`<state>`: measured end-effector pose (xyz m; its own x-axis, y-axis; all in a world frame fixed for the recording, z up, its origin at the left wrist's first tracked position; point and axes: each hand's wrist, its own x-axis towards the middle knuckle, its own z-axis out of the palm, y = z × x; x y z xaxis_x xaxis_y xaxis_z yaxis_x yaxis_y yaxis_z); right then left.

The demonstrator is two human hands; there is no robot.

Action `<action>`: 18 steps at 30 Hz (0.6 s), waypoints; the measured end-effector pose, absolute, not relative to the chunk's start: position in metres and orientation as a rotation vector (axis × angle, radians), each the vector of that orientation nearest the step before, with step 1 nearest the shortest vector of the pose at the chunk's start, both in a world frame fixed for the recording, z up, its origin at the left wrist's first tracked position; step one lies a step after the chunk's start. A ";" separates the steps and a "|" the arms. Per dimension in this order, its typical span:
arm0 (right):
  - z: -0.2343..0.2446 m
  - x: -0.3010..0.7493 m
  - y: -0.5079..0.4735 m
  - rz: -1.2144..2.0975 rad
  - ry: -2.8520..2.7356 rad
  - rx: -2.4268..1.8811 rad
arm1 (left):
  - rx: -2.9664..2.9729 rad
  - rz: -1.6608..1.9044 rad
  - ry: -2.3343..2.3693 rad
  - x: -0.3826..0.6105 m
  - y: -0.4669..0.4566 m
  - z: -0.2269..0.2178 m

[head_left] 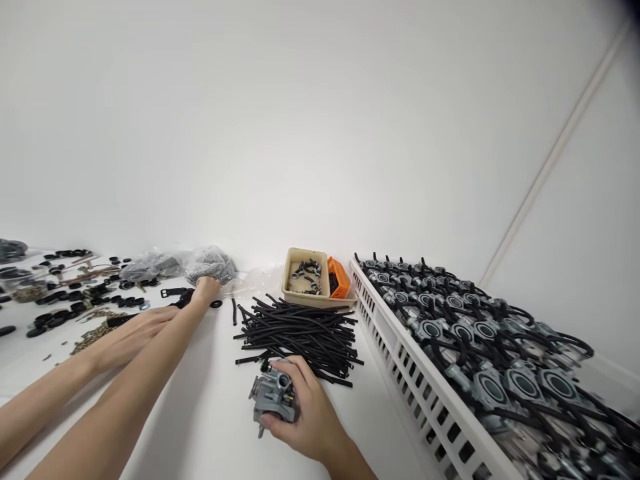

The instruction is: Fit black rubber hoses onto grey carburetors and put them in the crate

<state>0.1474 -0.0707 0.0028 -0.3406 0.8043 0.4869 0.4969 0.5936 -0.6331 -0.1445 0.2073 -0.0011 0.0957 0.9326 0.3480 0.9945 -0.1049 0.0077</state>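
My right hand (pixel 306 408) grips a grey metal carburetor (pixel 273 393) low in the middle, fingers over its right side and thumb beneath. Its round bore faces up and a small brass fitting shows. My left arm stretches far forward from the bottom left. The left hand (pixel 207 288) is closed, its fingertips hidden, at the near edge of a clear plastic bag of small grey parts (pixel 209 263). Beside that wrist lies a black strap-like item (pixel 176 293). Just beyond the carburetor spreads a pile of short black hoses (pixel 300 333).
A white slatted crate (pixel 400 347) full of carburetors with hoses runs along the right. Behind the hoses stand a cream tray (pixel 291 291) and an orange basket (pixel 341 277). Another person's hand (pixel 143 330) works on the left, among black rings (pixel 60 315) and brass pieces (pixel 95 331).
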 end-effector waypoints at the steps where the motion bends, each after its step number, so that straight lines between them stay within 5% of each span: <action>1: 0.003 0.147 -0.071 0.475 -2.009 -1.027 | -2.139 -0.405 -1.924 -0.146 0.205 0.000; 18: 0.008 0.146 -0.073 0.466 -2.009 -1.012 | -2.011 -0.660 -1.775 -0.114 0.120 0.027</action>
<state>0.1462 -0.0725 0.0076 -0.3414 0.7929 0.5048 0.4896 0.6084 -0.6246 -0.1137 0.1204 0.0266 0.0937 0.8141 0.5731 0.9908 -0.1326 0.0265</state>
